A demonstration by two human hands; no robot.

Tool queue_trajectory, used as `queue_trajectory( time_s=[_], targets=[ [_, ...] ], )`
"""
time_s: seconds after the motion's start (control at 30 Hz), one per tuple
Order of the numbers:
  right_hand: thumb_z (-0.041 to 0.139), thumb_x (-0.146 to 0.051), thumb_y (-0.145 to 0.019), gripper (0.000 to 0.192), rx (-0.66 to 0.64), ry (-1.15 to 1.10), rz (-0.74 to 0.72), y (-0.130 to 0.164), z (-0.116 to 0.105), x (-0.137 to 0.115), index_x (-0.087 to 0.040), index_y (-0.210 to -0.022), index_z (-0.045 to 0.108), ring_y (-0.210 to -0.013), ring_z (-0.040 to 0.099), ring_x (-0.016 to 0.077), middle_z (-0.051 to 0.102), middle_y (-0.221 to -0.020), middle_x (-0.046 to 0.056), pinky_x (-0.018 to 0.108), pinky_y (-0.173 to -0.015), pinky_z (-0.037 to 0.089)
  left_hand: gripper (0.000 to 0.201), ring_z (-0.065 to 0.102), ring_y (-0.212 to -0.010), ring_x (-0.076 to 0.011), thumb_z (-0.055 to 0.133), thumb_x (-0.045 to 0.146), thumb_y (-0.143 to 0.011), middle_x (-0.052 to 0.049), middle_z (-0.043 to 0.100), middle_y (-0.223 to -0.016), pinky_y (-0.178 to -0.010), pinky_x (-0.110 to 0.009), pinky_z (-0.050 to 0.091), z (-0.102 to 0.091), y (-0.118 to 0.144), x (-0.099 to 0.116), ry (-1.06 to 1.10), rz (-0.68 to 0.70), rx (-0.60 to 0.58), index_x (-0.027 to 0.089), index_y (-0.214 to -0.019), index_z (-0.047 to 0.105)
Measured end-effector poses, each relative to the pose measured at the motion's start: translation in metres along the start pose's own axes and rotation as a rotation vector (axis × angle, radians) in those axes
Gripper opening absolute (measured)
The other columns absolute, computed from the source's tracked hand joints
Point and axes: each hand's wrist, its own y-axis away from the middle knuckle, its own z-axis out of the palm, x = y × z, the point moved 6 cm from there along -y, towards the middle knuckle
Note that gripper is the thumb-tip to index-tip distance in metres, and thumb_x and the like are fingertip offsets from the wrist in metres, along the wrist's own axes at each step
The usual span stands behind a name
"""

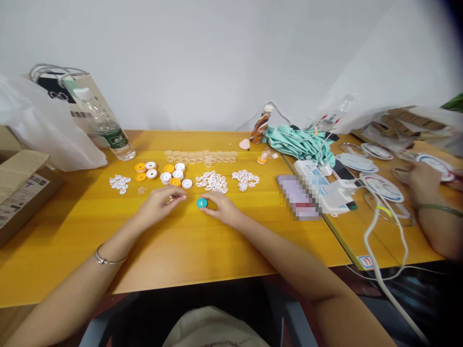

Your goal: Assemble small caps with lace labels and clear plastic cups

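My right hand (223,208) rests on the yellow table (202,250) with its fingertips on a small teal round cap (201,203). My left hand (159,202) lies just left of it, fingers pinched on a tiny white piece that I can barely make out. Beyond the hands lie orange and white round caps (164,173), a pile of white perforated discs (212,182), a second smaller pile (245,179), and a row of clear little cups (200,156). Small white buttons (119,183) sit at the left.
A clear water bottle (104,126), a white plastic bag (43,130) and a cardboard box (18,190) stand at left. A brown bottle (261,126), teal cloth (300,142), a power strip (325,185) with cables lie right. Another person's hands (423,180) work at the adjoining table.
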Motion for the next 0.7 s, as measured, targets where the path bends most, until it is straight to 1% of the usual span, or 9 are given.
queue_trajectory(
  time_s=[0.13,0.23,0.3,0.4,0.57,0.7],
  targets=[
    [0.062,-0.025,-0.08,0.029,0.002,-0.026,0.003,-0.001,0.0,0.001,-0.018,-0.108,0.059,-0.098,0.06,0.0204,0.066,-0.105,0.009,0.037,-0.09,0.046,0.018,0.063,-0.073,-0.0147,0.061,0.033,-0.079,-0.004,0.07,-0.08,-0.071,-0.026,0.05,0.033,-0.001,-0.006,0.281,-0.129,-0.02,0.016,-0.083,0.066],
    [0.061,-0.026,-0.081,0.029,-0.008,-0.03,-0.003,-0.002,0.001,0.0,-0.017,-0.108,0.059,-0.097,0.061,0.0206,0.067,-0.104,0.01,0.038,-0.089,0.046,0.018,0.064,-0.076,-0.0155,0.061,0.031,-0.079,-0.005,0.071,-0.082,-0.074,-0.027,0.051,0.049,-0.004,-0.008,0.351,-0.138,-0.047,0.015,-0.082,0.068],
    [0.061,-0.027,-0.081,0.029,-0.019,-0.032,-0.002,-0.002,0.002,0.0,-0.019,-0.109,0.059,-0.097,0.061,0.0204,0.067,-0.103,0.009,0.038,-0.088,0.046,0.018,0.064,-0.078,-0.0162,0.06,0.03,-0.08,-0.006,0.07,-0.085,-0.077,-0.029,0.051,0.052,-0.006,-0.009,0.321,-0.128,-0.047,0.016,-0.082,0.069],
    [0.061,-0.028,-0.081,0.029,-0.024,-0.027,0.005,-0.002,0.002,-0.001,-0.02,-0.109,0.059,-0.097,0.061,0.0202,0.067,-0.103,0.008,0.038,-0.088,0.046,0.016,0.064,-0.079,-0.0168,0.059,0.028,-0.081,-0.007,0.07,-0.086,-0.078,-0.031,0.05,0.051,-0.008,-0.012,0.252,-0.122,-0.033,0.016,-0.082,0.07],
    [0.06,-0.026,-0.082,0.027,-0.035,-0.029,0.009,-0.003,0.002,-0.002,-0.02,-0.108,0.059,-0.097,0.061,0.0199,0.067,-0.103,0.007,0.037,-0.088,0.046,0.017,0.065,-0.082,-0.0176,0.057,0.028,-0.081,-0.006,0.071,-0.088,-0.081,-0.032,0.05,0.05,-0.008,-0.011,0.198,-0.125,-0.03,0.018,-0.084,0.071],
    [0.06,-0.026,-0.082,0.027,-0.035,-0.026,0.003,-0.003,0.002,-0.002,-0.019,-0.108,0.059,-0.096,0.061,0.0198,0.067,-0.102,0.008,0.036,-0.087,0.046,0.017,0.065,-0.079,-0.0176,0.057,0.028,-0.081,-0.005,0.072,-0.087,-0.077,-0.03,0.05,0.049,-0.007,-0.009,0.121,-0.168,-0.023,0.017,-0.086,0.069]
  ],
)
